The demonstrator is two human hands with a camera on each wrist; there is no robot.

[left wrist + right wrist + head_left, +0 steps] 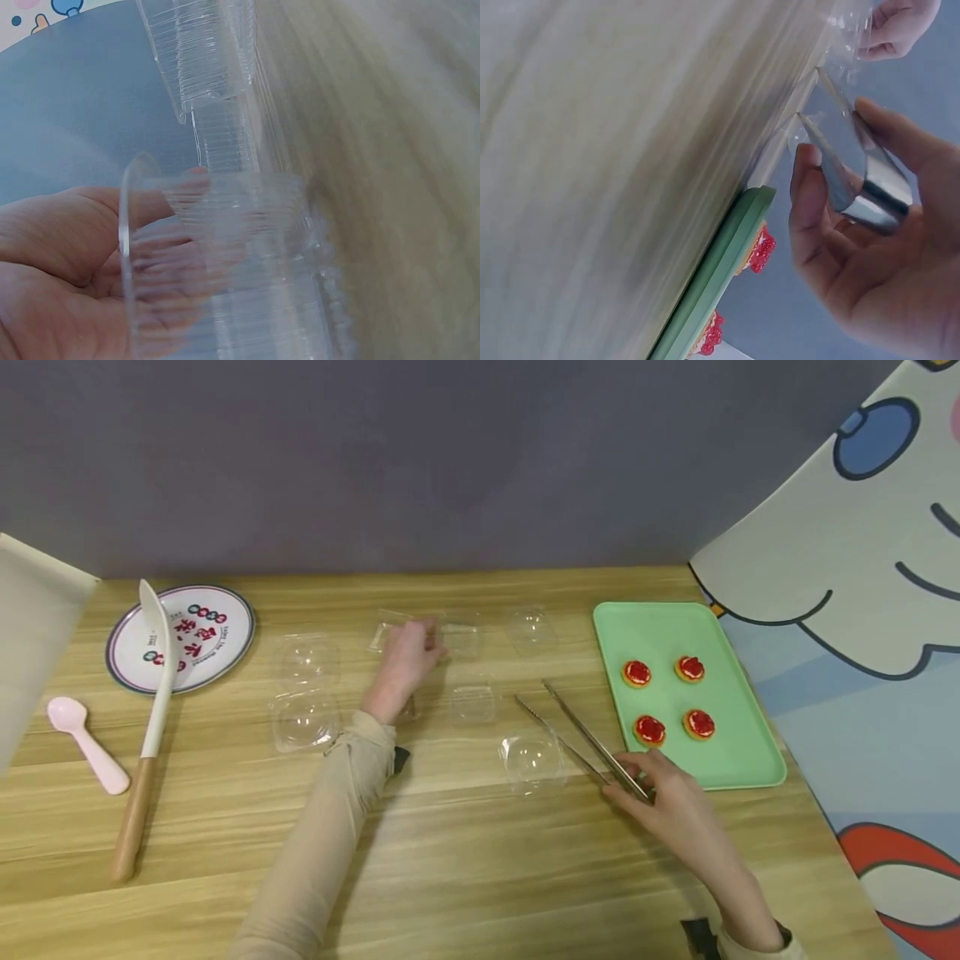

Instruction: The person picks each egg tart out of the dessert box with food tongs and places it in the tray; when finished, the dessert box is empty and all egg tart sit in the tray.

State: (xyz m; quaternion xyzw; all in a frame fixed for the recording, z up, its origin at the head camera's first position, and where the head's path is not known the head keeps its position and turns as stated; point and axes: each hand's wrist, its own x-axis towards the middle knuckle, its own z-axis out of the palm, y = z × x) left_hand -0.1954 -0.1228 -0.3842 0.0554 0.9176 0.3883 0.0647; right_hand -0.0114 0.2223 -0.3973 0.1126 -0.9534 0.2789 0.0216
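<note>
My left hand [408,652] is among the clear plastic containers at the back middle, its fingertips beside a clear rectangular box [460,635]. In the left wrist view, thumb and fingers show through a ridged clear container [247,217], with a gap between them. My right hand [675,810] holds metal tongs [592,739] at the bend, thumb on one arm and fingers on the other. The tongs' tips stand apart, pointing to the back left over the table. Several red-topped tarts [700,724] sit on a green tray [738,768] beside my right hand.
A round clear container [532,764] lies left of the tongs; an open double-domed one [303,722] lies left of my left arm. At far left are a printed plate [225,652], a long wooden-handled spoon [137,818] across it, and a pink spoon [97,760]. A grey wall stands behind.
</note>
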